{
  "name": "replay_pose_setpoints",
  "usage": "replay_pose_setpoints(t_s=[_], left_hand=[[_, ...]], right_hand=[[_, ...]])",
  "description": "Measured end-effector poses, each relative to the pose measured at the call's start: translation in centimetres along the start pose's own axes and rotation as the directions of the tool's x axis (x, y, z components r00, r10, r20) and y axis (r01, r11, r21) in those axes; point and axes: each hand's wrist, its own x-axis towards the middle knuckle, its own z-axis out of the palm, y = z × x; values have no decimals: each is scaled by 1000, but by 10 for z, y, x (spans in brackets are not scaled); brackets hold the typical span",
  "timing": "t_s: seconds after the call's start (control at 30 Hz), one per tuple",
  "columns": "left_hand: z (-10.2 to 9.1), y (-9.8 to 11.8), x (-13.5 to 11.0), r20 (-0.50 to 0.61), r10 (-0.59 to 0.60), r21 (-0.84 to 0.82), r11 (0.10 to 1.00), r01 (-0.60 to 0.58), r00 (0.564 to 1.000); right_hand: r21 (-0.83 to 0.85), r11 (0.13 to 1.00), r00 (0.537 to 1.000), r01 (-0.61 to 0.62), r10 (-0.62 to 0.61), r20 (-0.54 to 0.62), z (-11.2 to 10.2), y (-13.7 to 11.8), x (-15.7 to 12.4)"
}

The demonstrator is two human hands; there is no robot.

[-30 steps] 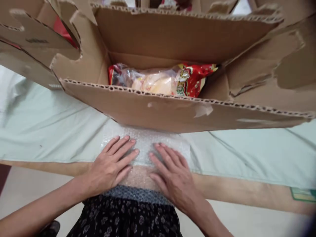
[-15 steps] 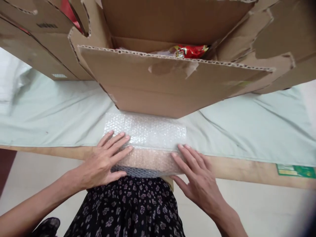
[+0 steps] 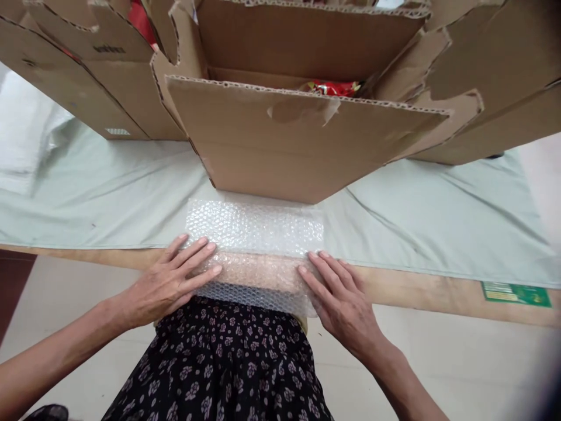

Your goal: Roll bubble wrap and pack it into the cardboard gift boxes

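A sheet of clear bubble wrap (image 3: 256, 245) lies flat at the table's near edge and hangs a little over it. My left hand (image 3: 173, 282) rests on its left end with the fingers stretched out flat. At the right end my right hand (image 3: 339, 299) lies the same way, fingers spread and pressing on the wrap. Just beyond the wrap stands an open cardboard box (image 3: 302, 146) with its flaps up. A red snack packet (image 3: 333, 88) shows inside it, mostly hidden by the front flap.
A pale green cloth (image 3: 438, 222) covers the table, whose wooden edge (image 3: 421, 295) shows along the front. Another cardboard box (image 3: 100, 88) stands at the back left. A green label (image 3: 516, 293) lies at the right on the table edge.
My hands have slid apart from the middle of the bubble wrap to its two ends and drawn back toward me. The view has shifted, so the box's front flap hides more of the packet.
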Motion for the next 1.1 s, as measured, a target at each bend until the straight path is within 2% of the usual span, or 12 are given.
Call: replay_pose_setpoints(t_s=[0.1,0.2,0.27,0.37,0.47,0.53,0.63,0.7,0.77,0.87,0.97,1.1], left_hand=[[-2,-2,-3,-57,15,-40,999,-18,998],[-6,1,2,-217,1,-150,988,-34,976],[-9,5,9,-311,-57,-260,965,-27,949],[-16,9,23,-366,-199,-401,915,39,909],[-20,7,35,-338,-396,-394,883,254,854],[-19,4,41,-308,-495,-309,860,406,813],[-15,-1,44,-305,-496,-138,867,478,813],[-14,-4,44,-309,-473,-35,873,487,825],[-15,-6,41,-318,-482,24,856,516,816],[-16,-11,39,-314,-530,41,822,568,788],[-16,-13,41,-251,-577,-6,804,595,777],[-23,-9,45,-233,-574,-155,819,552,785]], right_hand=[[144,990,1000,8,-4,-30,-7,5,4],[310,951,998,-11,28,-49,-18,6,8],[405,910,991,-87,120,-58,-25,5,11],[462,852,948,-248,312,-66,-32,1,20],[358,871,899,-338,411,-150,-27,1,32],[232,911,884,-341,395,-250,-19,5,40],[18,953,888,-303,289,-357,-6,15,51],[-104,947,897,-303,247,-367,-2,21,56],[-155,933,903,-326,258,-343,-2,27,60],[-143,928,918,-344,300,-261,-3,33,69],[-103,943,937,-315,292,-193,-1,36,81],[159,956,940,-248,277,-199,-7,25,86]])
